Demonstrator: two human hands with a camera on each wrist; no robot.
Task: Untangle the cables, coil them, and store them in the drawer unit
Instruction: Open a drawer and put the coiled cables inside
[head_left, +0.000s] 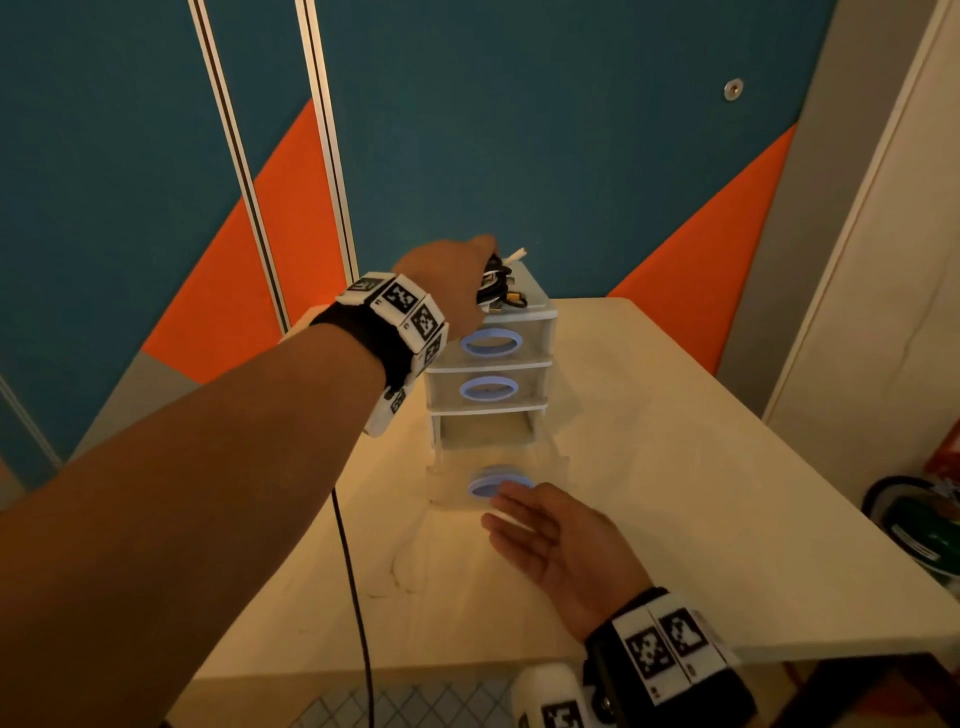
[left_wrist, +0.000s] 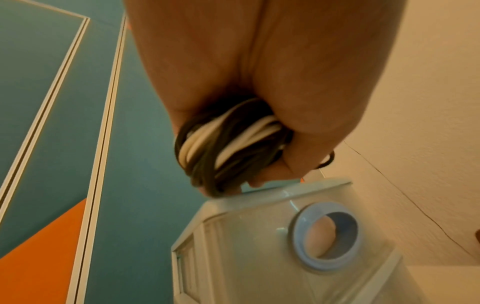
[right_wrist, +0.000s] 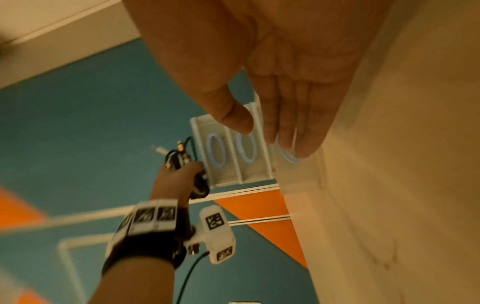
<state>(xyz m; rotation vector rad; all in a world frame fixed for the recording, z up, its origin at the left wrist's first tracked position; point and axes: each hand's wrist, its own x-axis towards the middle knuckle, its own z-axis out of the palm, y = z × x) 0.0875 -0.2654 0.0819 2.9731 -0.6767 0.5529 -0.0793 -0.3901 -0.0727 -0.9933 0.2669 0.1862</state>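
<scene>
Fingers (right_wrist: 293, 115) of the right hand (head_left: 558, 545) lie straight and together above the pale table (head_left: 675, 467), tips at the blue ring of the pulled-out bottom drawer (head_left: 496, 480) of a white three-drawer unit (head_left: 491, 358). Over the unit's top, the left hand (head_left: 449, 283) grips a coiled bundle of black and white cables (left_wrist: 226, 144).

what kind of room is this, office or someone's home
Hard to say; it looks more like an office or studio corner. Teal and orange wall panels stand behind a plain pale table holding a small plastic drawer unit.
</scene>
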